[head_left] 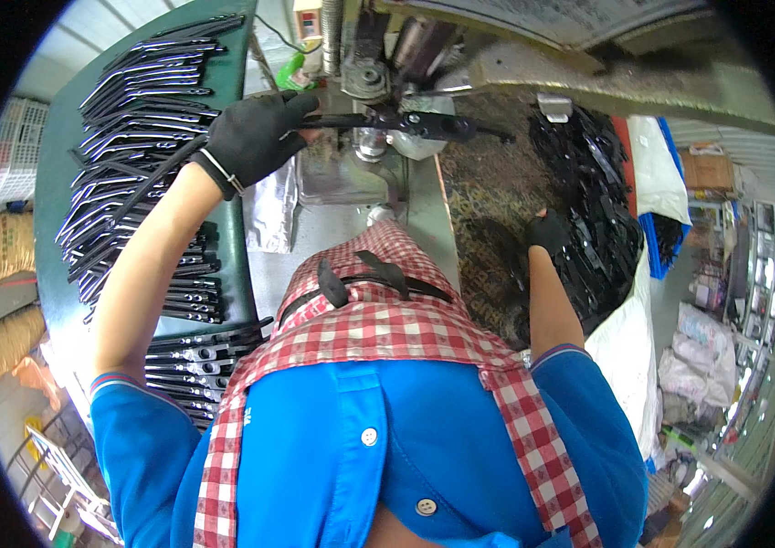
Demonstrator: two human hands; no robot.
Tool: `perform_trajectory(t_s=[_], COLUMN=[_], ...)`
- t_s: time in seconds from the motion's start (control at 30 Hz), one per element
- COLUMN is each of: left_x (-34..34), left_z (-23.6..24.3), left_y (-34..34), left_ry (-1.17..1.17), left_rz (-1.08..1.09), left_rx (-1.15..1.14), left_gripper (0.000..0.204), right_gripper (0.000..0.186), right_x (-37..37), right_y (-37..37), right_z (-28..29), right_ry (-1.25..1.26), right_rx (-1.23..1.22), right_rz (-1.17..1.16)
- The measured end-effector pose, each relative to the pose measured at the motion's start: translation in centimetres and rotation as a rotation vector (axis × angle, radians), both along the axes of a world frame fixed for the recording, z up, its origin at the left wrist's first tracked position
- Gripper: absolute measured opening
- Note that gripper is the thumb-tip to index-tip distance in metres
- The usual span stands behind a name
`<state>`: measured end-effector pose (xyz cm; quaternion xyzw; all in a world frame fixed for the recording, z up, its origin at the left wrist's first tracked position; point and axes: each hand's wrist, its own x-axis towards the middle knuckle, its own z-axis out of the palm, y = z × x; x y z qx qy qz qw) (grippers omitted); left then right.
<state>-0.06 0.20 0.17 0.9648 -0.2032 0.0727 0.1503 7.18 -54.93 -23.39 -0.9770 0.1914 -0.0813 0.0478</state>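
Note:
My left hand (pixel 259 137), in a black glove, is closed around a long black part that looks like a wiper arm (pixel 337 121). This part reaches rightward across the press tooling (pixel 369 142), under the machine's head (pixel 366 80). A thin black rod slants down-left from beneath the glove; I cannot tell whether it belongs to the same part. At the right, my right hand (pixel 547 232), also gloved in black, is at the left edge of a heap of loose black parts (pixel 595 219). Its fingers look curled in, and whatever they hold is hidden.
Rows of similar black arms (pixel 145 119) lie on a green table (pixel 58 173) at the left, with more black parts (pixel 191 370) nearer me. A large metal machine beam (pixel 588 82) spans the upper right. Beyond the heap are white sacking (pixel 625 365) and a blue bin (pixel 666 247).

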Motion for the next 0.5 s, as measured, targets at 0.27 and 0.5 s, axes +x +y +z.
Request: perform_trajectory(t_s=[0.27, 0.5], left_x=[-2.3, -8.3], left_z=[2.6, 1.9], left_y=[-0.1, 4.3], left_ry=[0.022, 0.068], left_rz=[0.006, 0.109], left_rx=[-0.098, -0.030], left_gripper=[0.034, 0.032], right_gripper=[0.023, 0.013], right_x=[-2.7, -1.3], right_y=[1.6, -1.1], right_z=[3.3, -0.7], right_ry=[-0.036, -0.175], right_rx=[0.044, 0.213], right_rz=[0.099, 0.175])
